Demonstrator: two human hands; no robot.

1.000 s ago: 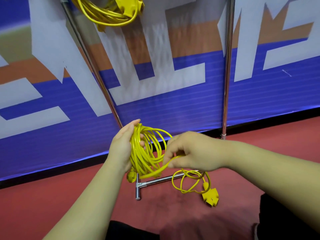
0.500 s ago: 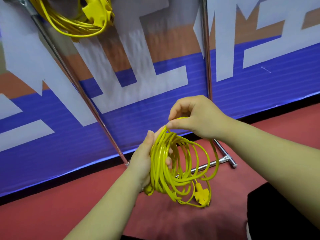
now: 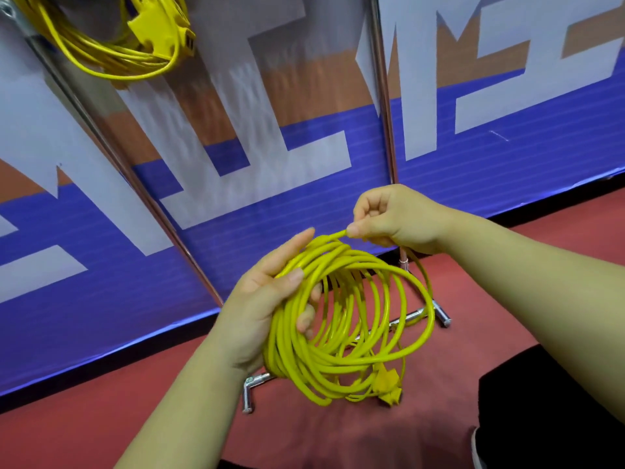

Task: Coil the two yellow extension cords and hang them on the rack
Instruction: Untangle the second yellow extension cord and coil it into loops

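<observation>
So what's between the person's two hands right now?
In the head view, only a short run of the yellow cord, from its loops in the left hand to the pinching right hand.

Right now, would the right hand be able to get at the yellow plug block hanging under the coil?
Probably yes, once it lets go. The right hand pinches the top strand, and the plug block dangles at the bottom of the coil that the left hand holds. Nothing blocks it.

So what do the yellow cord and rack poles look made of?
Yellow coiled extension cord: probably a smooth PVC or rubber jacket, glossy highlights, bends into soft loops. Silver upright rack pole: looks like chromed or polished metal tube, mirror-like streaks.
</observation>
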